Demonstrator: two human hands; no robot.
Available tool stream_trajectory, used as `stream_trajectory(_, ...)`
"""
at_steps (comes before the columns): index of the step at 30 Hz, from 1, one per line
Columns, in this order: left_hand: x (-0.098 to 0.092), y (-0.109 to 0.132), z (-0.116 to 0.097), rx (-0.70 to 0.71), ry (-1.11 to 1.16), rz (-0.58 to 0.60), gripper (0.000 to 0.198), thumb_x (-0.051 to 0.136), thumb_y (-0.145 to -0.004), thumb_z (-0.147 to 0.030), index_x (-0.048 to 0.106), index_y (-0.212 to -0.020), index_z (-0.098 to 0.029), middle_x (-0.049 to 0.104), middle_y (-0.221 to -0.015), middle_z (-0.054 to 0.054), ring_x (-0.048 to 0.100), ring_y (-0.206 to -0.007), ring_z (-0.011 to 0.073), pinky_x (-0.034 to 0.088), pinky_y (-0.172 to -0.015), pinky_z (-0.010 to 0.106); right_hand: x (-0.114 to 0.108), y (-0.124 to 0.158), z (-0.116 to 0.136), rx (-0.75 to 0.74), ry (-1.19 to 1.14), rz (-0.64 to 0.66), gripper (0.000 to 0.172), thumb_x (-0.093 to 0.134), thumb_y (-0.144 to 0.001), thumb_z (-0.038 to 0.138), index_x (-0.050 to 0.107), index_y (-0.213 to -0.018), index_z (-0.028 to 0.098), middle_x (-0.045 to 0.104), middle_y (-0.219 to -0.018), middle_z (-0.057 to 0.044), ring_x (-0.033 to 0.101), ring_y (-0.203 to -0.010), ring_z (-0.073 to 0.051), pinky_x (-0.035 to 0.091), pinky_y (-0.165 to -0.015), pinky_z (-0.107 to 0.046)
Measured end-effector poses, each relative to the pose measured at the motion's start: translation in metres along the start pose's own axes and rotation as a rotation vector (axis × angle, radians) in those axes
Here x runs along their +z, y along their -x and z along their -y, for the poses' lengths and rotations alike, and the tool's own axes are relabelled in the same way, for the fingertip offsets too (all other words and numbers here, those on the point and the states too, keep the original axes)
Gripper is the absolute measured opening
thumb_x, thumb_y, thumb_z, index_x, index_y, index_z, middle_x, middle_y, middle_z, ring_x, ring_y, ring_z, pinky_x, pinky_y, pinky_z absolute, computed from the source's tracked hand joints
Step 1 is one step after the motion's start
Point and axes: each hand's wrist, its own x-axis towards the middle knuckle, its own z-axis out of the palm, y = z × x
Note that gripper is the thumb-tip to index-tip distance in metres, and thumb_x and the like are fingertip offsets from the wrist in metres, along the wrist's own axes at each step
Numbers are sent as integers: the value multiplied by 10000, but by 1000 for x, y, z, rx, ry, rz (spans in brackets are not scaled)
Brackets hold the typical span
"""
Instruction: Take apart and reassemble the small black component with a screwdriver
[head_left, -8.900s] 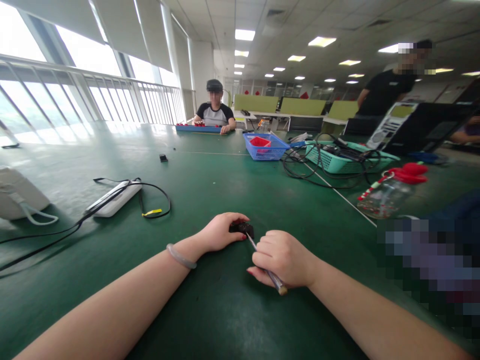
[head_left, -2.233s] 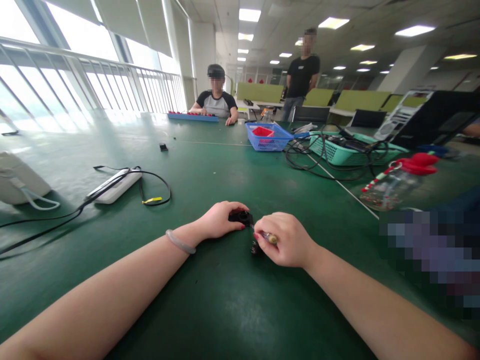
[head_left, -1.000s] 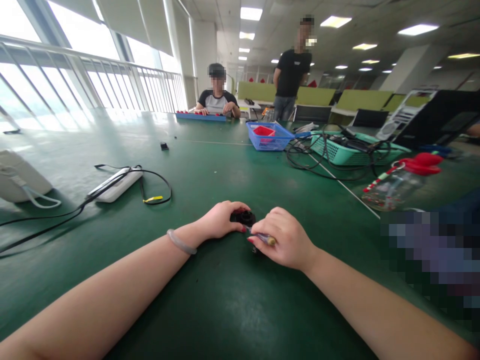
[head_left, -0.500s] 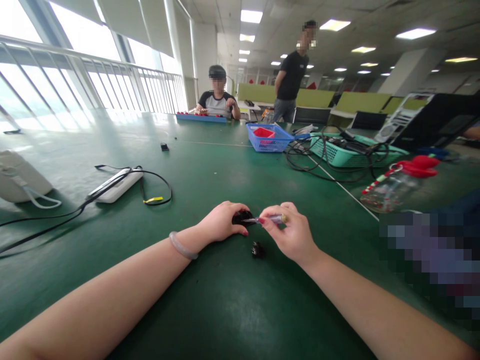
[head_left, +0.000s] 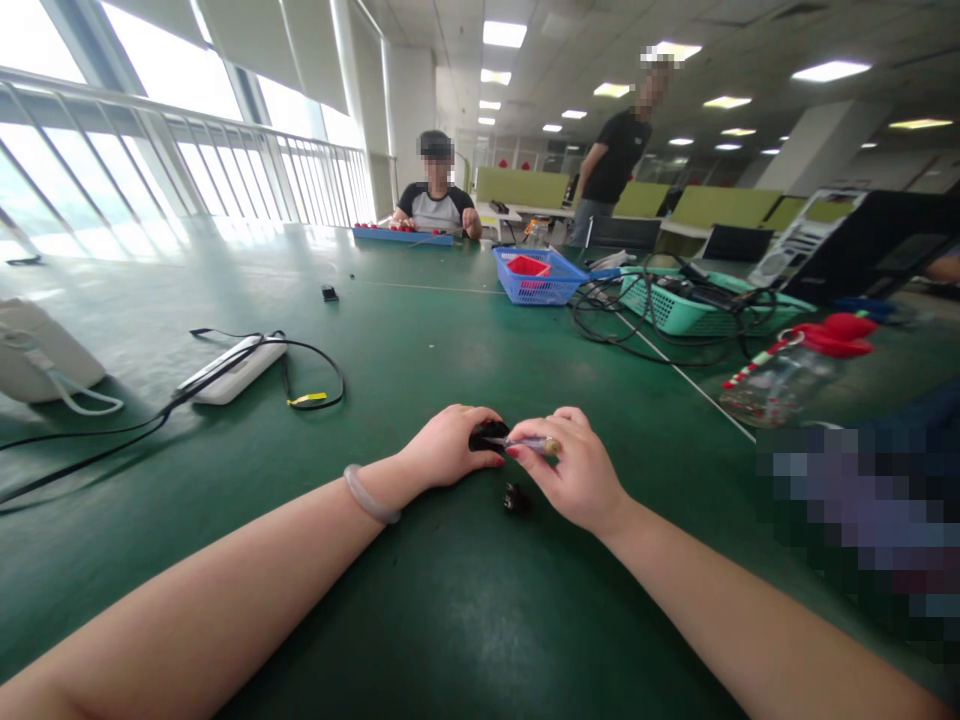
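My left hand, with a pale bangle at the wrist, is closed around a small dark object on the green table. Its exact kind I cannot make out. A screwdriver with a see-through purplish handle is gripped in my right hand. Its thin shaft points left, and the tip meets the dark object; the contact itself is too small to see clearly. Just below, between the two hands, lies a small black part with metal pins, touched by neither hand.
To the left lie a white power strip, a black cord and a whitish case. A blue basket, a teal basket with cables and a red-lidded bottle stand right. People are beyond the table.
My right hand and the screwdriver have shifted slightly left, closer to my left hand. The dark object has moved a little to the right. The standing person in black has moved right.
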Motion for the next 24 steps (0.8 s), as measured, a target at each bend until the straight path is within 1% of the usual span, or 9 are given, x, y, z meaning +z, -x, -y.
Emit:
stream_trajectory(2, 0, 0, 0, 0, -6, 1, 425, 695, -751, -417, 627, -1128, -232, 693, -1048, 39, 619, -964, 226, 479, -879, 351, -5, 1, -2, -19, -42, -69, 92, 553, -909, 260, 607, -850, 213, 671, -765, 1, 534, -651, -142, 371, -767, -352)
stream_trajectory(5, 0, 0, 1, -4, -24, 9, 439, 703, -745, -412, 623, -1143, -245, 693, -1037, 34, 611, -953, 230, 482, -866, 358, -10, 3, -3, -32, -49, -190, 86, 540, -889, 200, 584, -817, 213, 650, -746, -2, 521, -659, -150, 382, -776, -362)
stream_trajectory(7, -1, 1, 1, -6, -25, 10, 450, 704, -746, -413, 618, -1155, -247, 691, -1028, 34, 610, -944, 229, 483, -862, 355, -11, 3, -5, -24, -31, -208, 91, 532, -882, 194, 571, -803, 215, 635, -727, -2, 513, -665, -159, 387, -772, -363)
stream_trajectory(10, -2, 1, 0, 1, -22, 16, 459, 699, -753, -406, 607, -1173, -245, 689, -1017, 38, 609, -942, 226, 484, -869, 353, -9, 3, -10, 24, -6, -155, 106, 514, -894, 214, 564, -800, 219, 627, -716, -2, 518, -689, -171, 394, -767, -355)
stream_trajectory(15, -3, 1, 0, 26, -26, 16, 439, 671, -783, -352, 587, -1201, -246, 680, -1022, 43, 601, -957, 221, 485, -879, 348, -5, 0, -17, 171, -12, -20, 162, 478, -927, 282, 574, -815, 216, 640, -749, -11, 551, -770, -186, 407, -778, -328)
stream_trajectory(18, -3, 1, 0, 58, -33, 18, 439, 656, -797, -321, 572, -1220, -238, 677, -1014, 45, 595, -944, 214, 483, -885, 347, -4, -2, -19, 252, -55, 20, 215, 455, -943, 321, 579, -806, 211, 636, -755, -11, 558, -755, -179, 410, -754, -310)
stream_trajectory(21, -4, 1, 0, 90, -22, -6, 429, 636, -814, -308, 563, -1230, -234, 673, -1048, 46, 581, -973, 212, 476, -907, 351, -5, -5, -20, 283, -105, 47, 246, 453, -946, 350, 579, -791, 206, 626, -736, -7, 563, -718, -168, 417, -722, -296)
stream_trajectory(24, -7, 1, -3, 114, -2, -43, 394, 615, -829, -310, 573, -1213, -232, 666, -1087, 46, 568, -1010, 211, 463, -937, 360, -8, -6, -22, 285, -112, 73, 241, 466, -941, 367, 594, -816, 205, 633, -730, -7, 573, -708, -170, 427, -704, -293)
